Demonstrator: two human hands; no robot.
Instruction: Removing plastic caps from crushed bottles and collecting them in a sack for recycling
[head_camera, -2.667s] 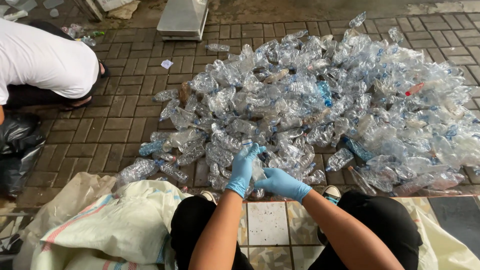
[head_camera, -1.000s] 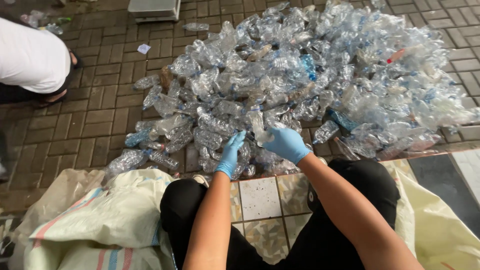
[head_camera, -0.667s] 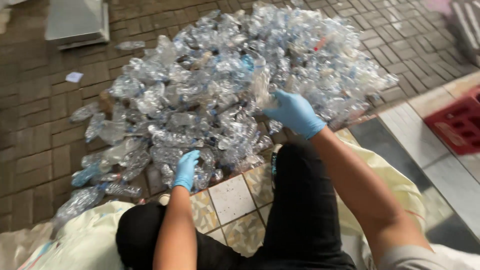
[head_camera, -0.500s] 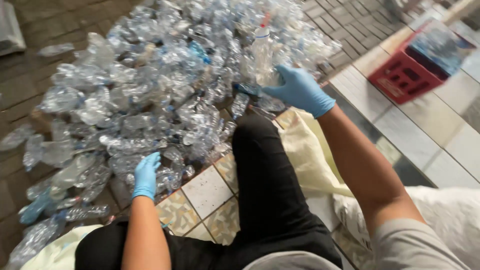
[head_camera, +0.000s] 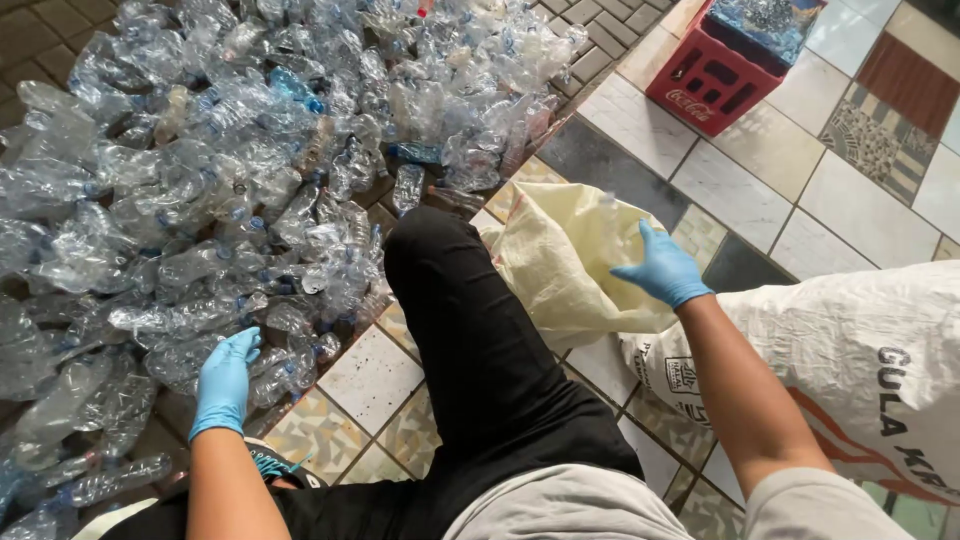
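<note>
A big heap of crushed clear plastic bottles (head_camera: 230, 170) covers the brick floor at the upper left. My left hand (head_camera: 225, 380), in a blue glove, rests fingers apart on the bottles at the heap's near edge. It grips nothing. My right hand (head_camera: 662, 268), also gloved in blue, is out to the right over the mouth of a yellowish woven sack (head_camera: 560, 270). It holds a blurred clear plastic bottle (head_camera: 607, 225) between thumb and fingers. My black-trousered leg (head_camera: 470, 340) lies between the two hands.
A full white printed sack (head_camera: 860, 350) lies at the right by my right arm. A red plastic crate (head_camera: 715, 75) with bottles in it stands on the tiled floor at the upper right. Patterned tiles edge the brick paving.
My right hand lifted a bottle out of the heap and swung it right, over the yellowish sack. My left hand stayed at the heap's edge. The view turned right.
</note>
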